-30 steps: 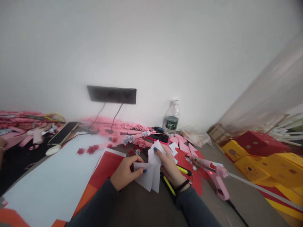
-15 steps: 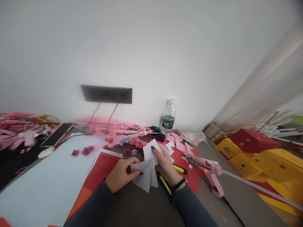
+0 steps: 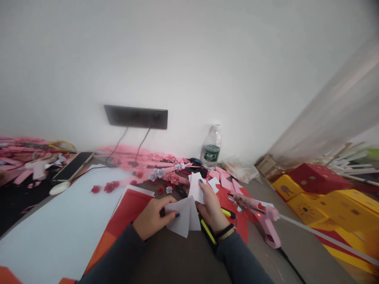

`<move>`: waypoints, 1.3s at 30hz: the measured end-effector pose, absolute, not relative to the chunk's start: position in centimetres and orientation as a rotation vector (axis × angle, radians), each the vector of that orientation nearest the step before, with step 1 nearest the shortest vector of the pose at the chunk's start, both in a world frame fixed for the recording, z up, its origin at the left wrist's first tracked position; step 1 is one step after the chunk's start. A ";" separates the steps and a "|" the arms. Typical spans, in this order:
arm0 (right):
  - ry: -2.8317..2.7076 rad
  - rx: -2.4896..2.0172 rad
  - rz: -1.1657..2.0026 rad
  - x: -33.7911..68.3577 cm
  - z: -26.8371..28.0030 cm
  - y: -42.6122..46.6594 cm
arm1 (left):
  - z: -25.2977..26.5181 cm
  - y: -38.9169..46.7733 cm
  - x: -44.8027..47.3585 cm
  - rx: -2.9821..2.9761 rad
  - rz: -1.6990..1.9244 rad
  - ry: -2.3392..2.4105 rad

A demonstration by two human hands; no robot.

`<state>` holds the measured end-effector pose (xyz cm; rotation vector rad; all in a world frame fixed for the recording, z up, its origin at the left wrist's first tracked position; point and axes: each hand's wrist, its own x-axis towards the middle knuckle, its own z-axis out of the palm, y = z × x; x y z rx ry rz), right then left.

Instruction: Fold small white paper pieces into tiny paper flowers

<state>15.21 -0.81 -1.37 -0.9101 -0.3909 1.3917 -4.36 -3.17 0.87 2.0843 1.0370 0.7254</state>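
Note:
Between the thumb and fingers of my left hand are a few white paper pieces, fanned apart at their lower edges. My right hand pinches another small stack of white paper, its thumb lying on top. The two sets of paper are close together and seem to overlap a little near the middle. Under and beside my right hand lie a yellow-and-black utility knife and a second yellow-and-black tool, partly hidden.
A pink glue gun with a lit red light rests at right, its cord trailing forward. Behind stand a water bottle and paper flowers. White sheets and red paper lie left; yellow boxes sit right.
My right hand has shifted slightly right, drawing its white paper a little away from the pieces in my left hand. My left hand has barely moved.

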 end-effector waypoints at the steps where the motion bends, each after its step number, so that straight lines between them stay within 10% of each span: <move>1: -0.400 -0.905 1.402 15.2 -1.3 -0.8 | 0.9 -3.2 -4.4 2.084 0.731 1.034; 39: -0.408 -0.750 1.438 14.8 -1.3 -0.3 | 5.8 -5.3 -4.2 1.887 0.710 1.179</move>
